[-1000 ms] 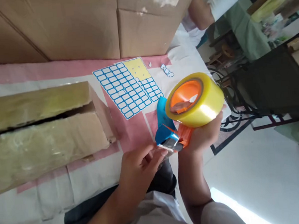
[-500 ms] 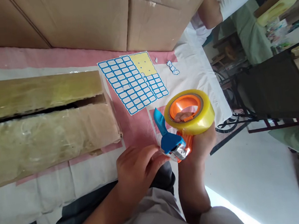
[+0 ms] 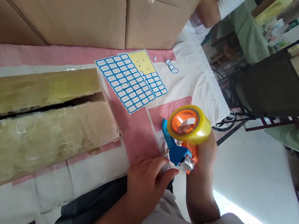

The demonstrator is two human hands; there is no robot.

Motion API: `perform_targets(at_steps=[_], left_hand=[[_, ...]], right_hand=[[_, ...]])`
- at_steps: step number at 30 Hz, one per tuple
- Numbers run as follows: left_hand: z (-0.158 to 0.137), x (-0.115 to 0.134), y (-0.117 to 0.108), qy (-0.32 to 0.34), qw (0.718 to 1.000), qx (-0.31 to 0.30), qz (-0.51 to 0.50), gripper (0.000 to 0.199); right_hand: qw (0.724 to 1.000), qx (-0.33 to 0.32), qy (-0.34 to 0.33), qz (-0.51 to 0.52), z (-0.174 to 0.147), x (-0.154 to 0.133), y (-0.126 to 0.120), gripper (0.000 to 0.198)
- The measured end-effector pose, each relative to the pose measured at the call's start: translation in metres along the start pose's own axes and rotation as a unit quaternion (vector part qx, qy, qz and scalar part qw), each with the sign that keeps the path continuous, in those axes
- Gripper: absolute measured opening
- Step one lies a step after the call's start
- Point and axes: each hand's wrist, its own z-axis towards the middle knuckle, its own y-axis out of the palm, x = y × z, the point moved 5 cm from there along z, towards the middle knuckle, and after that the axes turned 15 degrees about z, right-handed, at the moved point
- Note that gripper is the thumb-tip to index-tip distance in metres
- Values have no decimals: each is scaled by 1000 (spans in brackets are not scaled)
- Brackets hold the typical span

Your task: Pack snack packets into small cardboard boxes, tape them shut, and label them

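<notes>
My right hand [image 3: 206, 149] is closed around a tape dispenser [image 3: 179, 153] with an orange frame and a blue guard. Its grip is mostly hidden behind a roll of clear yellowish tape [image 3: 202, 131], and some fingers show through the roll's orange core. Just left of the dispenser's front end is my left hand [image 3: 146, 176], its thumb and forefinger apart. Whether a tape end touches those fingertips is hard to see. Beyond both hands, sheets of blue-bordered labels [image 3: 127, 82] lie on the cloth, one with a bare yellow patch.
A long taped cardboard box [image 3: 49, 134] lies on the left of the cloth-covered table [image 3: 138, 137]. Large cartons [image 3: 86, 20] stand along the back. Crumpled labels [image 3: 171, 66] lie right of the sheets. Another person's arm [image 3: 208, 11] shows at top right, above a dark chair [image 3: 270, 84].
The dispenser in my right hand has moved down and slightly right. My left hand has shifted right and down too, and its thumb and forefinger have spread apart.
</notes>
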Motion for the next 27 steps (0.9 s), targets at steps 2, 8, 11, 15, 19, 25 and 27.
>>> perform_targets(at_steps=[2, 8, 11, 15, 19, 25, 27], left_hand=[[0, -3, 1, -37, 998, -23, -33, 32], [7, -2, -1, -23, 995, -64, -73, 43], [11, -3, -5, -26, 994, -60, -91, 49], [13, -6, -17, -46, 994, -11, -100, 41], [8, -12, -22, -79, 993, 17, -90, 21], [0, -22, -14, -131, 989, -6, -61, 28], [0, -22, -13, -131, 990, -11, -44, 30]], right_hand=[[999, 31, 11, -8, -2, -2, 1, 23], [965, -128, 195, 120, -20, 4, 33, 32], [953, -145, 227, 136, -27, 8, 35, 32], [957, -147, 205, 141, -26, 15, 30, 40], [975, -115, 124, 143, -18, 14, 24, 35], [987, -94, 47, 119, -14, 5, 23, 34], [988, -94, 42, 114, -14, 6, 23, 35]])
